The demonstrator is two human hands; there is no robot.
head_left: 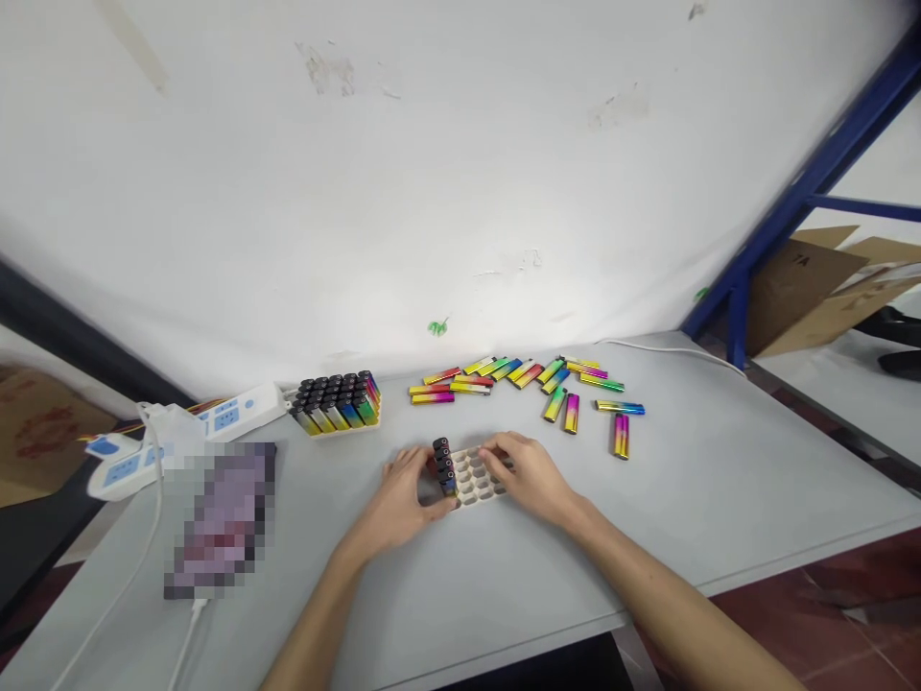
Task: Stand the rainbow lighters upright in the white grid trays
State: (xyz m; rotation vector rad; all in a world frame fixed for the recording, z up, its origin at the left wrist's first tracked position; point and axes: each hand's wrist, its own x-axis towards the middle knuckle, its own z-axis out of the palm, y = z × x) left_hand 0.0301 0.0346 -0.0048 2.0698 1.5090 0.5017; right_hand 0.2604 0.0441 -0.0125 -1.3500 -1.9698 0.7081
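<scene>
A pale tray (469,488) with rows of oval holes lies on the table in front of me. Several lighters (444,463) with black tops stand upright in a row at its left end. My left hand (399,499) curves round that end, thumb at the near corner and fingers at the far side, gripping the tray by the lighters. At the opposite end, my right hand (529,475) has its fingers curled over the tray's edge; part of the holes there is hidden beneath it.
Loose shiny multicoloured lighters (571,414) lie scattered toward the wall. A second tray packed with upright lighters (338,403) stands at the back left. Farther left are a white power strip (237,413), a blurred-out flat device (223,518) and white cables (154,518). Blue metal framing (791,206) rises at right.
</scene>
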